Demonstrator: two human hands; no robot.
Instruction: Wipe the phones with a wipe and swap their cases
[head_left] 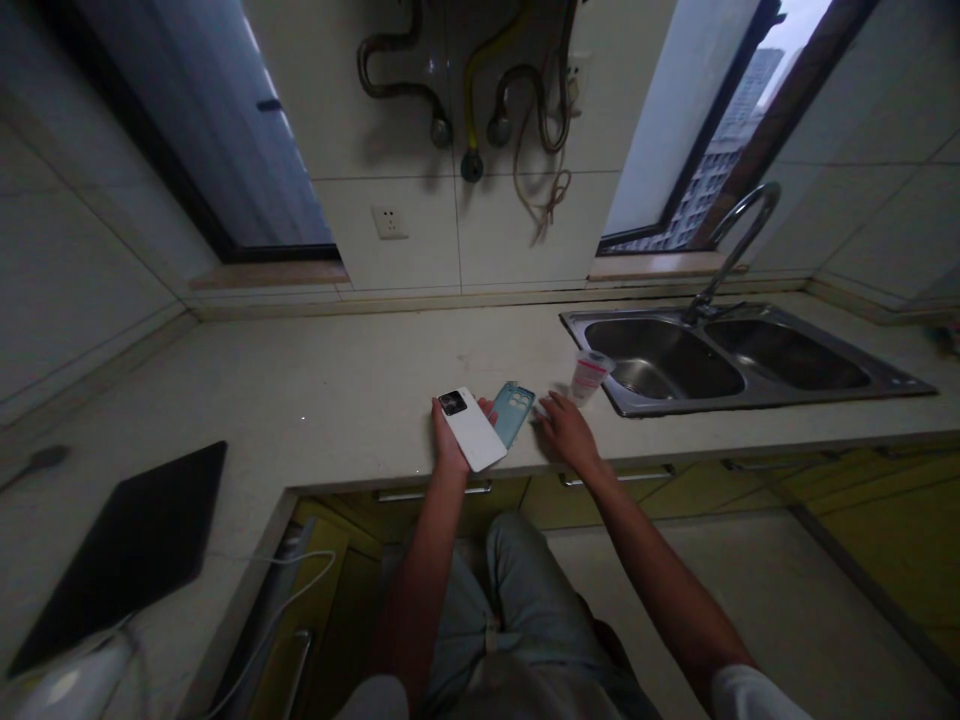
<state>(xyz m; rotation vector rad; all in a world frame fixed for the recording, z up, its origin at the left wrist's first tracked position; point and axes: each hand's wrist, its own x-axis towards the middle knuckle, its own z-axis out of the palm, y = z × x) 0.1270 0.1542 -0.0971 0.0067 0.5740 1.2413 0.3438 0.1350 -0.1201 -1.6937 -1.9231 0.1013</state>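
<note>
White phone (pixel 472 430) is gripped in our left hand (pixel 448 447) over the pale countertop (pixel 315 380) edge, with a teal case (pixel 514 412) just behind it. Our right hand (pixel 564 430) lies open beside the case. A cup (pixel 590 375) stands by the steel double sink (pixel 885 385). We note a tiled wall, socket (pixel 390 222), window (pixel 225 120), dim light.

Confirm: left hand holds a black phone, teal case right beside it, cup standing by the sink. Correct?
Not quite. The phone in the left hand is white, not black; only its camera block is dark. The head view shows it. The rest holds: the teal case is right beside it, and the cup stands by the sink.
</note>
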